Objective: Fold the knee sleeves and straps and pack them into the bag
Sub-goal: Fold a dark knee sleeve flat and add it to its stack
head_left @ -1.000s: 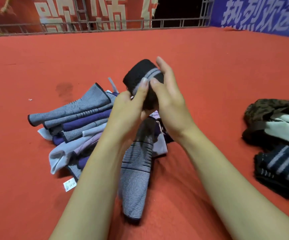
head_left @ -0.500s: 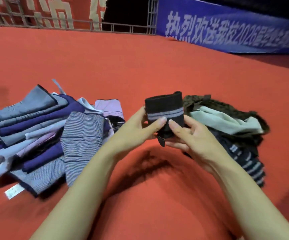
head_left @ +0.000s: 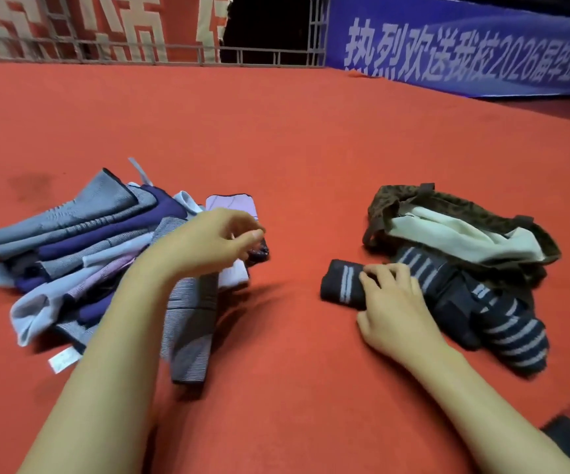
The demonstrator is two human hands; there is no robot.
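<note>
Red carpet floor runs wide to the railing and blue banner at back; bare strip between the sleeve pile on my left and the bag on my right. My left hand hovers over the pile's right edge, grip loosely curled, holding nothing. My right hand lies on the floor, grip curled on the folded black strap, just beside the folded straps in front of the bag.
</note>
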